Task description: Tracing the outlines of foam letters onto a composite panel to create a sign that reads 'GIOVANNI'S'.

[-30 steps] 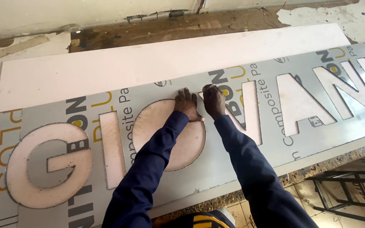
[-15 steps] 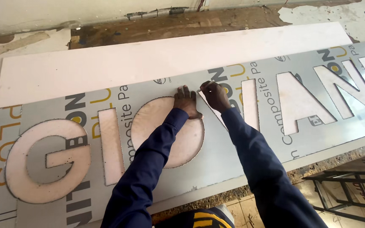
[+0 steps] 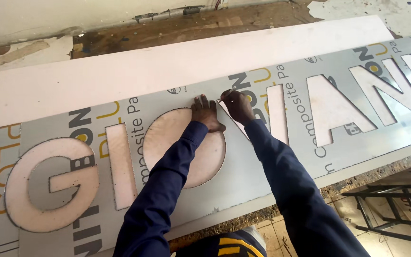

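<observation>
At the round cut-out the left hand (image 3: 207,113) is kept pressed flat, fingers spread, on the grey panel (image 3: 243,166); the right hand (image 3: 238,105), pinching a thin pointed tool (image 3: 226,94), has been shifted slightly rightward along the cut edge. Beyond, a white sheet (image 3: 167,66) is laid beneath large letter-shaped openings and grey-yellow printing.

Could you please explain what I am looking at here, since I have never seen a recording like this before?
There is no machine: a camera on a person's head looks down at their own two arms in dark blue sleeves. On the workbench lies a long grey panel with large letter shapes cut through it, over a white sheet. The left hand presses flat on the panel by the round cut-out. The right hand holds a thin pale tool, its tip on the panel; what kind it is I cannot tell.
</observation>
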